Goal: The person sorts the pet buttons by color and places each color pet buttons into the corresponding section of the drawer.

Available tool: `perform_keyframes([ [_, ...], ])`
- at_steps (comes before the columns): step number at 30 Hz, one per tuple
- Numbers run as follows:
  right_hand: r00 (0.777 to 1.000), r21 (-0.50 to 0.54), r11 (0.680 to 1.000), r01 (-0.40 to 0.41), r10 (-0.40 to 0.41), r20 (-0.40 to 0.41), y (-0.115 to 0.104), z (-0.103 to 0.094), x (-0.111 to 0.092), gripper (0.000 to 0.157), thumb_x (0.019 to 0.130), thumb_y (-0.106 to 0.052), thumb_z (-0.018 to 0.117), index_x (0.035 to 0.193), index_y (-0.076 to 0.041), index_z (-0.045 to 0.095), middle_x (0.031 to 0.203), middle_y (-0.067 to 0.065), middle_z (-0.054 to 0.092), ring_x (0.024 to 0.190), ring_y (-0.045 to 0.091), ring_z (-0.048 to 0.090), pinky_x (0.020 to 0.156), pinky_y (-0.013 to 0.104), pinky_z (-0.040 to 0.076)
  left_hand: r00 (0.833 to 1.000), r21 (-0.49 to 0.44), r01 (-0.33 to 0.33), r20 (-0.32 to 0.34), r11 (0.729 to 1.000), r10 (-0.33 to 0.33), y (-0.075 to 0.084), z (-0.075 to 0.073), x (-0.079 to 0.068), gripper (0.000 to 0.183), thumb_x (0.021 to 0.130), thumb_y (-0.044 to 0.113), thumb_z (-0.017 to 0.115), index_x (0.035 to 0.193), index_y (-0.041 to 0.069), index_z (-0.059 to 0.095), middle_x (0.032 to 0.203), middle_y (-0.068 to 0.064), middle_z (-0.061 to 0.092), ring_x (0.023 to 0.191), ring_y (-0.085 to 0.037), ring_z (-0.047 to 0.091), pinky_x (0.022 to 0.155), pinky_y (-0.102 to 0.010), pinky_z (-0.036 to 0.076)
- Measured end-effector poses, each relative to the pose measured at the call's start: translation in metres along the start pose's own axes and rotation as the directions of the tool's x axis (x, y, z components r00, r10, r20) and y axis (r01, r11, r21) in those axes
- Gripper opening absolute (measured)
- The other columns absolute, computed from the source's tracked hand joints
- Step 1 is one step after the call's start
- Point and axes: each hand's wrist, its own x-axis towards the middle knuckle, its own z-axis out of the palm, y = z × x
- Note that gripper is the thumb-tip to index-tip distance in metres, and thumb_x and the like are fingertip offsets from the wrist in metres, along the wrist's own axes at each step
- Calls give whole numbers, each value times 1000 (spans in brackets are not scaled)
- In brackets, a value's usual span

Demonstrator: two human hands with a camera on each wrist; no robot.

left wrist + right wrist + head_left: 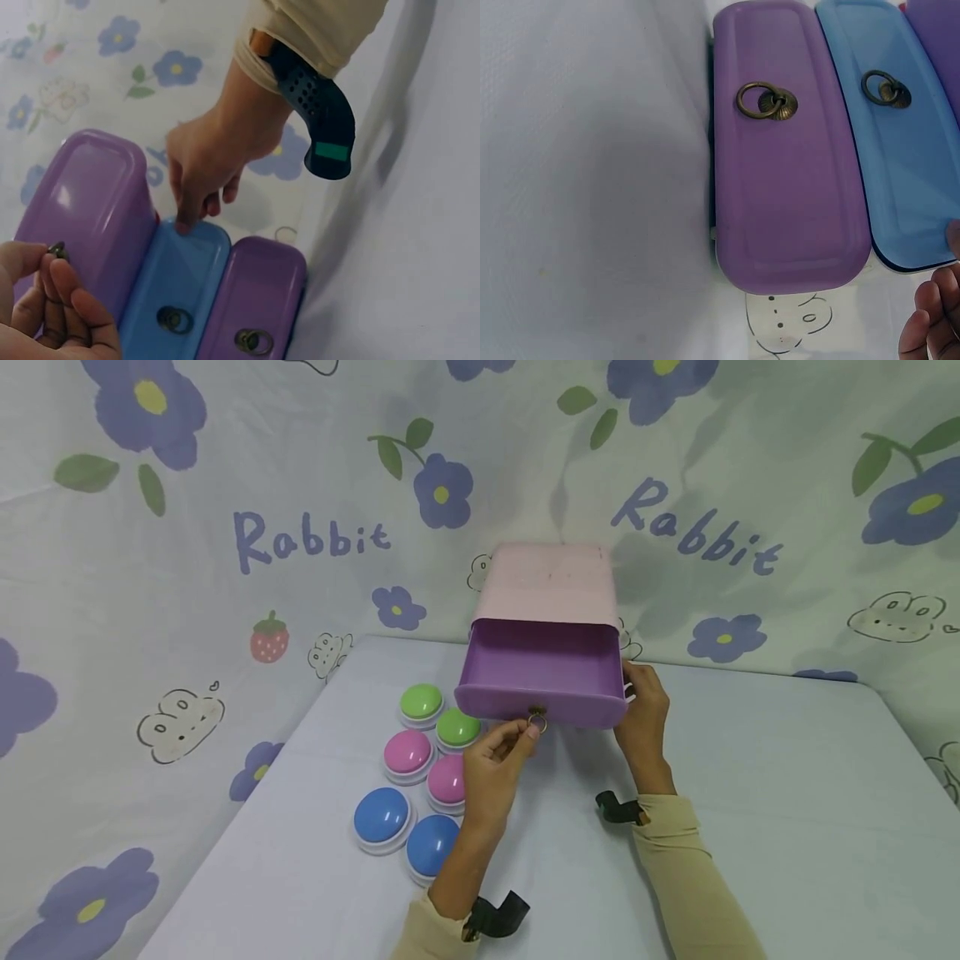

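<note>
In the head view, the left hand [491,768] pinches the metal ring [545,725] of the upper purple drawer [498,703], which stands well out of the pink cabinet [551,585] on the white table [787,777]. A harder pull could bring the drawer out altogether or tip the cabinet forward, since so much of it overhangs. The right hand [645,718] is at the cabinet's right side. To the left lie 2 green buttons [421,701], 2 pink buttons [407,752] and 2 blue buttons [381,815]; the left forearm [457,877] partly hides 1 blue button, so a low sweep might knock it. In the left wrist view, thumb and fingertips grip just that small ring, a hold that may slip if the pull goes askew. The blue drawer [176,277] and lower purple drawer [259,292] look closed. In the right wrist view, the right thumb [954,238] touches the blue drawer's corner, the other fingers loosely bent, with nothing seen in them; so slight a contact might let the cabinet slide or twist
</note>
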Motion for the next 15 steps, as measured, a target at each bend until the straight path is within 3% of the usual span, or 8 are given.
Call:
perform_keyframes([
  [6,1000,21,1000,23,-23,3,-2,11,0,34,82,18,66,114,8,69,96,21,62,79,30,60,68,34,47,1000,24,-12,-3,1000,12,2,-11,-5,21,94,17,72,105,-1,73,99,-11,71,84,-26,66,80,-30,56],
  [9,1000,26,999,25,-25,18,-4,13,1,33,83,16,65,115,8,68,97,21,63,80,30,60,69,31,47,999,111,-40,3,993,40,1,-19,-9,24,92,19,75,110,3,73,98,-8,70,87,-26,65,82,-31,55],
  [12,999,14,1000,20,-20,25,-6,10,0,32,83,15,67,115,8,68,97,22,62,81,30,60,69,29,47,996,258,-93,15,962,92,-1,-31,-18,28,90,24,77,114,8,73,94,-1,68,87,-19,65,81,-32,55],
  [15,1000,-18,1000,10,-9,7,-6,1,1,31,84,14,67,114,9,67,98,22,62,82,31,60,69,26,46,987,390,-159,33,907,159,-3,-45,-29,27,89,26,78,114,15,74,92,6,67,85,-13,64,77,-35,55],
])
